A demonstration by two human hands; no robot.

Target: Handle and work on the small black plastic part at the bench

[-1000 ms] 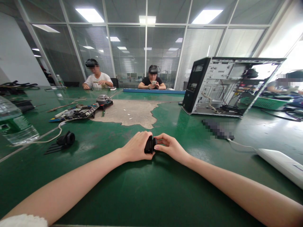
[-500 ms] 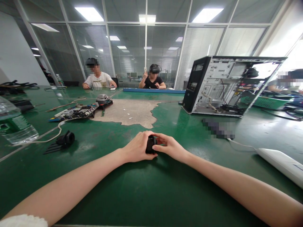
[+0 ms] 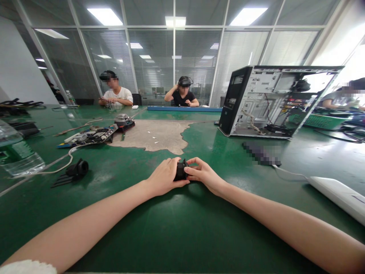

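Note:
Both of my hands meet over the green table (image 3: pixel 176 228) a little ahead of me. My left hand (image 3: pixel 164 177) is curled around a small black part (image 3: pixel 180 172), with its thumb under the part. My right hand (image 3: pixel 203 175) pinches the same black part from the right with fingertips and thumb. Most of the part is hidden between the two hands. Both forearms rest low over the table.
An open computer case (image 3: pixel 268 101) stands at the right rear. A circuit board (image 3: pixel 89 135), a cable, another black part (image 3: pixel 77 168) and a water bottle (image 3: pixel 15 152) lie at the left. A white device (image 3: pixel 339 196) lies at the right. Other people sit across the table.
My hands have turned the black part slightly between them and stayed in place. The person in black across the table raised a hand to the head.

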